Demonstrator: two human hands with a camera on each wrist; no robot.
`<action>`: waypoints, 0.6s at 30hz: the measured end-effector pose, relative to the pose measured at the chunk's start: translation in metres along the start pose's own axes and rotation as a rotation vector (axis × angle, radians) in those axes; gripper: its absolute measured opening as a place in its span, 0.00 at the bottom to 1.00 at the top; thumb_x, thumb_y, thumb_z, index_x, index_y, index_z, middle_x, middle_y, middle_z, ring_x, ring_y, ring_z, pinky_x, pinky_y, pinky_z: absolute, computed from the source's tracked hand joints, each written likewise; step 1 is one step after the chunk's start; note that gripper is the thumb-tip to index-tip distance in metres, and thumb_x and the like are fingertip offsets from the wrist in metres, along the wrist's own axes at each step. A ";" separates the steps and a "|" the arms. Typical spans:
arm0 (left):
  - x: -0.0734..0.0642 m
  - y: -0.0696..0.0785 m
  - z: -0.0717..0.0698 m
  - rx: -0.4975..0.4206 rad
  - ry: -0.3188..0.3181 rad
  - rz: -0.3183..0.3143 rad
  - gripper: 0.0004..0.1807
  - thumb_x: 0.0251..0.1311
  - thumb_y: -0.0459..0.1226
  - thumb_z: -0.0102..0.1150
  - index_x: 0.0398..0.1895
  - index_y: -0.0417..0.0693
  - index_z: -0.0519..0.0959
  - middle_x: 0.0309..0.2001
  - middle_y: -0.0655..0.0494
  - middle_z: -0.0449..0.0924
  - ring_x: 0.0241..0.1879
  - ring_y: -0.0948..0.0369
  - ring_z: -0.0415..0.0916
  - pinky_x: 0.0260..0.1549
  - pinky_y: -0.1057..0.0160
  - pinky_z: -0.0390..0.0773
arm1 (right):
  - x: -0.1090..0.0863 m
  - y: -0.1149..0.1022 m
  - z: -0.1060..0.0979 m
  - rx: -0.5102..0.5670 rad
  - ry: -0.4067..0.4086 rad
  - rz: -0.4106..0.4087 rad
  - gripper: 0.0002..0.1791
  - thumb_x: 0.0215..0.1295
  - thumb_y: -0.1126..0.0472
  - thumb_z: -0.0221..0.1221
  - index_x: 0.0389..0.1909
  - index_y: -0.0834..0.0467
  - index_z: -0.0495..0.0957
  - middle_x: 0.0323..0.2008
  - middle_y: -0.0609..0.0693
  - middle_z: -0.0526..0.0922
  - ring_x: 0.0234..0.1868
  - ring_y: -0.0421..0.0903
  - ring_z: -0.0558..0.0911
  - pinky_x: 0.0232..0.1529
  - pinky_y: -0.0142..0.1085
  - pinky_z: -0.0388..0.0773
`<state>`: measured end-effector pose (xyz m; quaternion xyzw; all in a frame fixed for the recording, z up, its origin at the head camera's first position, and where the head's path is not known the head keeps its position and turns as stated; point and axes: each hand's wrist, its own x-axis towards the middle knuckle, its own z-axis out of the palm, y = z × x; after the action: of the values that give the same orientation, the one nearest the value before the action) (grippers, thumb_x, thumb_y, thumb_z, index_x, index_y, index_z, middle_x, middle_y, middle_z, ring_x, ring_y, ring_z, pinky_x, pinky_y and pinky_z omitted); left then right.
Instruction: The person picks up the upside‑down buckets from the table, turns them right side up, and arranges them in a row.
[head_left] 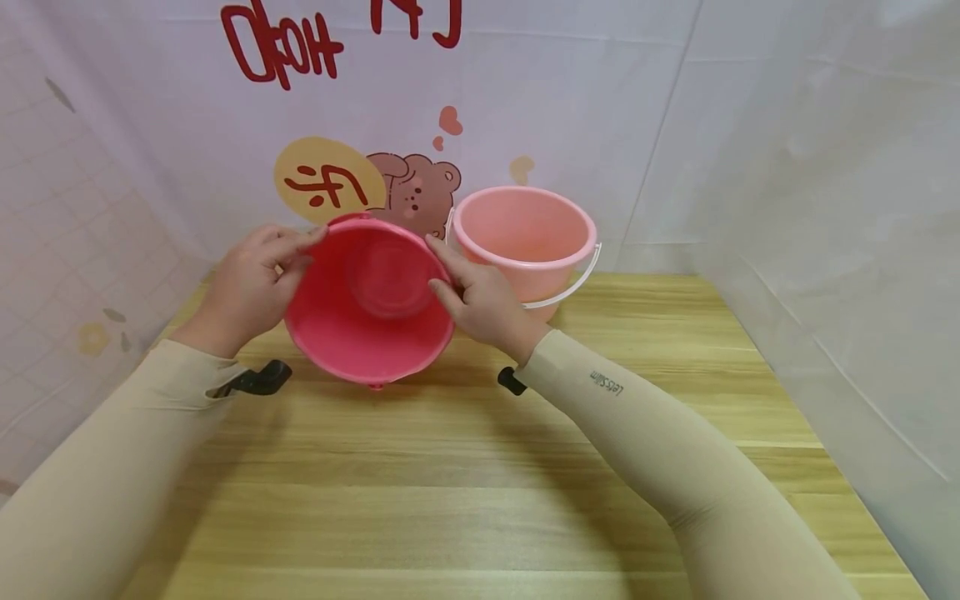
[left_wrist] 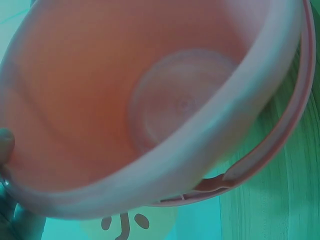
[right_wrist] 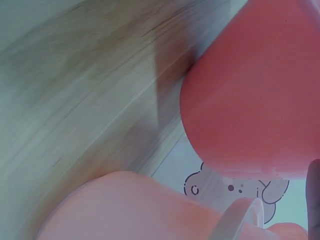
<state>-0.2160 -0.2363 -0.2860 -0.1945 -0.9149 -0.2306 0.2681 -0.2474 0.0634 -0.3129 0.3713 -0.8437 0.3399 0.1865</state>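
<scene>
A deep-pink bucket (head_left: 371,308) is tipped with its mouth toward me, its round bottom visible inside. My left hand (head_left: 251,287) pinches the rim at the upper left, and my right hand (head_left: 487,304) grips it at the right. The left wrist view looks into this bucket (left_wrist: 75,100), with its handle (left_wrist: 295,110) folded against the outside below the rim. Its outer wall (right_wrist: 255,95) fills the right of the right wrist view. Just behind my right hand stands an upright light-pink bucket (head_left: 525,225), its white handle (head_left: 577,283) hanging down in front.
The wood-grain table (head_left: 420,500) spreads beneath both buckets. A white cloth backdrop (head_left: 570,100) with a printed bear (head_left: 420,196) rises right behind them, and pale cloth walls (head_left: 862,208) border both sides. Black wrist mounts (head_left: 262,379) stick out below my sleeves.
</scene>
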 end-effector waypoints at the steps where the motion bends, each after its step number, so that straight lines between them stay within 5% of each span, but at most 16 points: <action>1: 0.000 0.000 0.000 -0.001 0.002 0.000 0.26 0.61 0.35 0.55 0.61 0.68 0.70 0.44 0.54 0.76 0.36 0.60 0.70 0.24 0.67 0.72 | 0.000 0.000 0.000 0.001 -0.001 0.000 0.33 0.65 0.52 0.54 0.70 0.42 0.55 0.36 0.49 0.83 0.18 0.35 0.72 0.21 0.26 0.71; 6: 0.001 0.001 -0.001 -0.006 -0.001 -0.024 0.24 0.63 0.37 0.53 0.61 0.69 0.69 0.43 0.55 0.76 0.35 0.61 0.69 0.23 0.68 0.70 | -0.001 0.002 0.002 -0.009 0.021 -0.012 0.32 0.66 0.56 0.53 0.70 0.44 0.55 0.61 0.49 0.72 0.24 0.35 0.78 0.26 0.24 0.75; 11: 0.001 0.003 -0.004 0.002 -0.016 -0.038 0.26 0.62 0.39 0.55 0.63 0.70 0.67 0.46 0.53 0.74 0.36 0.59 0.69 0.25 0.64 0.72 | 0.002 0.000 0.000 -0.020 0.053 -0.034 0.30 0.66 0.60 0.52 0.69 0.49 0.58 0.61 0.50 0.73 0.23 0.36 0.77 0.25 0.24 0.74; 18: -0.004 0.003 -0.010 -0.013 -0.081 -0.030 0.33 0.58 0.41 0.60 0.67 0.69 0.62 0.49 0.53 0.72 0.37 0.60 0.68 0.24 0.67 0.74 | 0.005 -0.001 -0.003 0.012 0.056 0.024 0.29 0.67 0.60 0.51 0.69 0.48 0.58 0.59 0.49 0.74 0.37 0.37 0.81 0.35 0.24 0.78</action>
<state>-0.2076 -0.2402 -0.2794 -0.1917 -0.9264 -0.2325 0.2259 -0.2497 0.0629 -0.3079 0.3524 -0.8406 0.3573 0.2038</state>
